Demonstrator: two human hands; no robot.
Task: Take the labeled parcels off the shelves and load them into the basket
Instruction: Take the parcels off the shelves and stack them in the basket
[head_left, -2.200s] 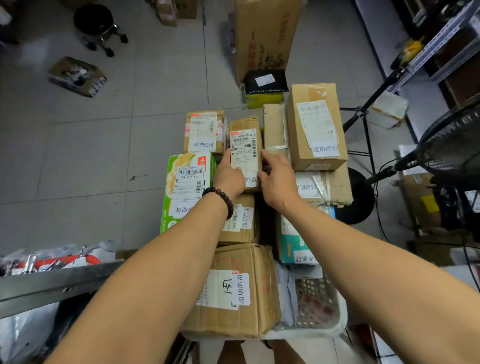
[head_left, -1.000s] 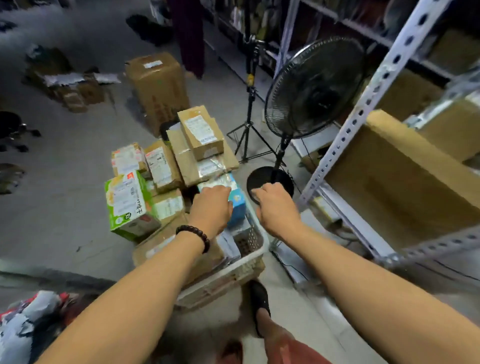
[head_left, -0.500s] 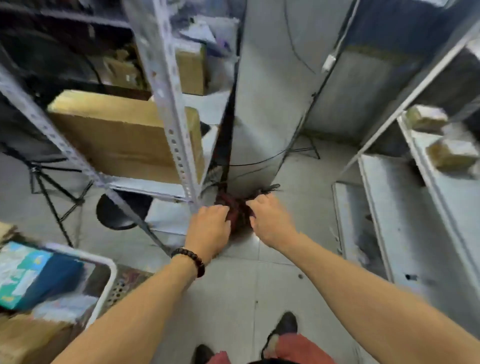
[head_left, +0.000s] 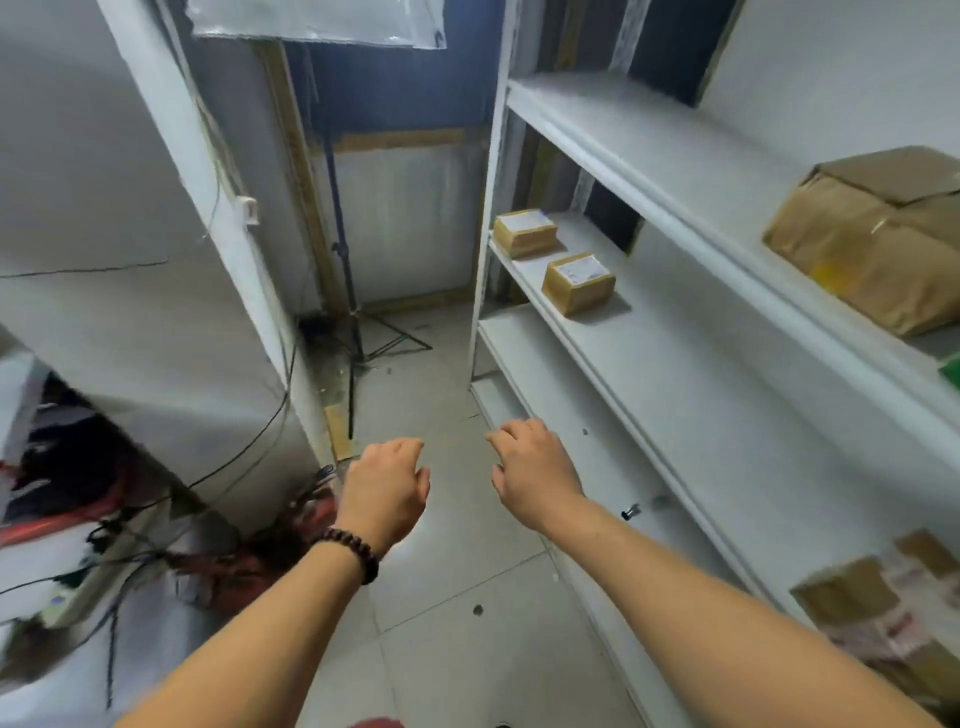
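Two small brown labeled parcels sit on the middle board of the white shelves (head_left: 691, 374) at my right: a far one (head_left: 524, 233) and a nearer one (head_left: 577, 282). A big brown carton (head_left: 872, 234) rests on the board above. More parcels (head_left: 883, 618) lie blurred on a low board at the right edge. My left hand (head_left: 387, 491), with a bead bracelet at the wrist, and my right hand (head_left: 535, 470) hover over the floor with fingers loosely curled, holding nothing. The basket is out of view.
A black tripod stand (head_left: 353, 332) stands at the end of the narrow aisle. A white shelf upright (head_left: 218, 218) rises at my left, with cables and red items (head_left: 244, 566) tangled on the floor at its base.
I have turned away from the basket of parcels toward the white shelves on the right. Both hands stayed out in front with nothing in them, and their fingers have spread.
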